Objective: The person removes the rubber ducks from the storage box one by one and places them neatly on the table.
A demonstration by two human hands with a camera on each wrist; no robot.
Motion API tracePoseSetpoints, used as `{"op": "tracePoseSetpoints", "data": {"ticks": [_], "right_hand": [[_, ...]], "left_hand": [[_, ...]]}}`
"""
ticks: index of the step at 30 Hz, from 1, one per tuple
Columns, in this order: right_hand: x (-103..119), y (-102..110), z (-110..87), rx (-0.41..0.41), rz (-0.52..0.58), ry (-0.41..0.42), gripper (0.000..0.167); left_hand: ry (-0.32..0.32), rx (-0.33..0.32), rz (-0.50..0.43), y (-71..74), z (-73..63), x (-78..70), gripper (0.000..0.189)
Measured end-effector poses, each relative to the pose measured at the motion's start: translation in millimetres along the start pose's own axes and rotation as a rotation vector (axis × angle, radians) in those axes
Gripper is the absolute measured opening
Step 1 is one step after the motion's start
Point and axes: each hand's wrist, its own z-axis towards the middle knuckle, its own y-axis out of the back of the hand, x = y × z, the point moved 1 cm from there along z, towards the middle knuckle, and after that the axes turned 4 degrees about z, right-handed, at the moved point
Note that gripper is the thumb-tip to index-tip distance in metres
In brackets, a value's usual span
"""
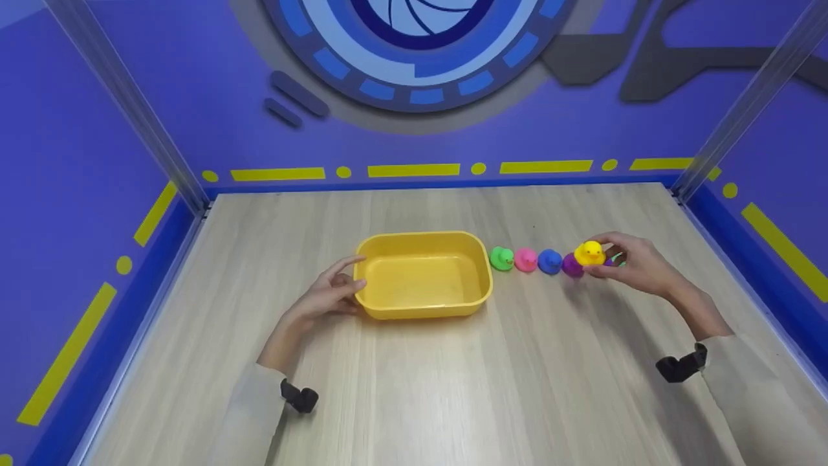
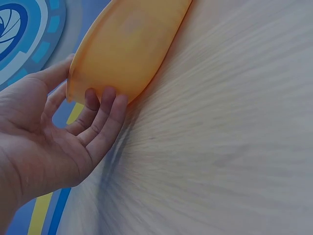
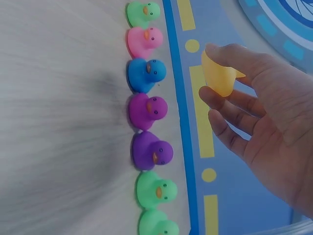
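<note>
My right hand (image 1: 640, 264) pinches a yellow rubber duck (image 1: 590, 253) between thumb and fingers, raised over the row of ducks. In the right wrist view the held duck (image 3: 218, 76) shows clear of the others. Below it, the purple-magenta duck (image 1: 572, 265) is partly covered in the head view. My left hand (image 1: 326, 291) grips the left end of a yellow plastic basin (image 1: 424, 312), thumb and fingers on either side of its rim. In the left wrist view, fingertips (image 2: 108, 93) press against the basin's outer wall (image 2: 132, 39). Nothing lies in the basin.
Along the table a row of ducks runs right from the basin: green (image 1: 501, 259), pink (image 1: 526, 260), blue (image 1: 550, 261), then magenta, violet (image 3: 149, 151) and light green (image 3: 155, 190) ones. Blue-purple printed panels (image 1: 414, 145) wall the wooden table (image 1: 414, 388) at the back and sides.
</note>
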Motion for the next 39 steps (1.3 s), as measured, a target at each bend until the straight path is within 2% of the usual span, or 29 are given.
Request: {"op": "tracePoseSetpoints", "data": {"ticks": [12,22,32,39], "right_hand": [[-21,29,-18.5,-0.039,-0.029,-0.100,0.046],[-37,37,-30.7,-0.081,-0.036,-0.113,0.045],[-56,50,-46.1,-0.071,-0.042,-0.200,0.047],[-70,57,-54.3,-0.067,-0.036,-0.203,0.045]], "left_hand": [[-0.003,-0.003,-0.009,1.4,0.2,0.0,0.063],[-0.026,0.013,-0.023,0.6,0.7,1.8,0.062],[-0.020,0.012,-0.041,0.8,-0.1,3.5,0.064],[-0.019,0.012,-0.039,1.5,-0.2,3.2,0.064]]}}
